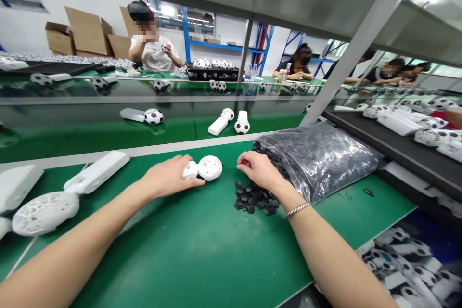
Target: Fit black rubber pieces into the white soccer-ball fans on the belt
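- in the head view, your green tabletop (198, 245) fills the foreground, while other people sit at work beyond a second green surface (173, 131), where football-patterned units (153, 116) lie.
- your left hand (171, 175) grasps a white device (210, 167) by its handle, thumb on the near side and fingers on the far side.
- the device's round head sticks out past your left fingertips, to the right, low over the tabletop.
- your right hand (262, 171) is just right of that head, near but apart from it, its fingers curled; you cannot tell whether they pinch anything.
- below your right hand lie loose black pieces (252, 197), beside a clear plastic bag (317, 154) filled with dark contents.
- left of your left forearm, another white unit (45, 211) rests on the tabletop.
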`<move>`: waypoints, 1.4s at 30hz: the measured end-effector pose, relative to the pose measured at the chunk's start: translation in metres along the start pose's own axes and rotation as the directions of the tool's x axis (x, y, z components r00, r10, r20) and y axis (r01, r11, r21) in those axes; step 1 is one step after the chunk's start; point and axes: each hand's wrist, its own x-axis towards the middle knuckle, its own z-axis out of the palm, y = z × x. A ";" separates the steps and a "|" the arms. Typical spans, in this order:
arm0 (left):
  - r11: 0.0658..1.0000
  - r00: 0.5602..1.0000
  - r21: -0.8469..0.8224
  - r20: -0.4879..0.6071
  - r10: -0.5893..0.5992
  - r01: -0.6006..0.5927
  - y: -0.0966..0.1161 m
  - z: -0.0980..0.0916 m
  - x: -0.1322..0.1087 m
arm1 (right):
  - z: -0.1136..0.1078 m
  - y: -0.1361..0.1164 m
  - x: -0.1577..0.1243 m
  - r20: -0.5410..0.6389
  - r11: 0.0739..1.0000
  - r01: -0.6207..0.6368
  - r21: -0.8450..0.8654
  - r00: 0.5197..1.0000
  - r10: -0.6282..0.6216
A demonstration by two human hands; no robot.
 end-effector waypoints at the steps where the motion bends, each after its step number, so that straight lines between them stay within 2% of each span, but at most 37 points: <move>1: 1.000 1.000 -0.011 -0.007 0.007 -0.007 -0.002 0.000 -0.001 | 0.002 -0.001 -0.001 0.019 1.000 0.011 0.012 1.000 -0.011; 4: 0.999 0.999 -0.024 -0.037 0.033 -0.034 -0.003 0.000 -0.002 | 0.011 -0.005 -0.002 0.072 0.999 0.029 0.037 0.997 -0.032; 6: 0.998 1.000 -0.056 -0.003 0.025 -0.025 -0.001 -0.001 -0.001 | 0.018 -0.007 -0.003 0.091 0.999 0.046 0.021 0.995 -0.048; 9: 0.992 0.999 -0.124 0.038 -0.002 0.007 -0.001 -0.004 0.000 | 0.027 -0.010 -0.001 0.087 0.991 0.105 -0.077 0.991 -0.098; 13: 0.980 0.997 -0.184 0.004 -0.073 0.073 -0.002 -0.007 0.001 | 0.034 -0.015 0.004 0.149 0.958 0.206 -0.198 0.973 -0.179; 15: 0.984 0.998 -0.169 -0.007 -0.055 0.054 0.000 -0.005 0.001 | 0.034 -0.016 0.006 0.171 0.951 0.220 -0.216 0.968 -0.185; 19: 0.994 0.999 -0.099 -0.031 0.035 -0.038 0.006 0.000 0.001 | 0.031 -0.016 0.007 0.145 0.970 0.172 -0.171 0.978 -0.148; 24: 0.997 0.998 -0.041 0.034 0.060 -0.059 0.012 0.007 -0.001 | 0.030 -0.011 0.006 0.136 0.999 0.046 -0.017 0.990 -0.044; 28: 0.996 0.996 0.003 -0.032 0.088 -0.088 0.015 0.011 -0.005 | 0.030 -0.012 0.005 0.160 1.000 0.027 0.002 0.987 -0.027; 33: 0.982 0.981 -0.111 -0.138 0.137 -0.153 0.018 0.007 -0.002 | 0.027 -0.012 0.001 0.147 1.000 0.016 -0.004 0.989 -0.015; 38: 0.981 0.997 -0.174 -0.010 0.082 -0.083 0.000 -0.006 0.005 | 0.031 -0.008 0.002 0.049 1.000 0.013 0.012 0.999 -0.013; 42: 0.976 1.000 -0.217 -0.024 0.010 -0.015 -0.019 -0.010 0.009 | 0.037 -0.014 0.003 0.081 0.996 0.045 -0.077 0.996 -0.039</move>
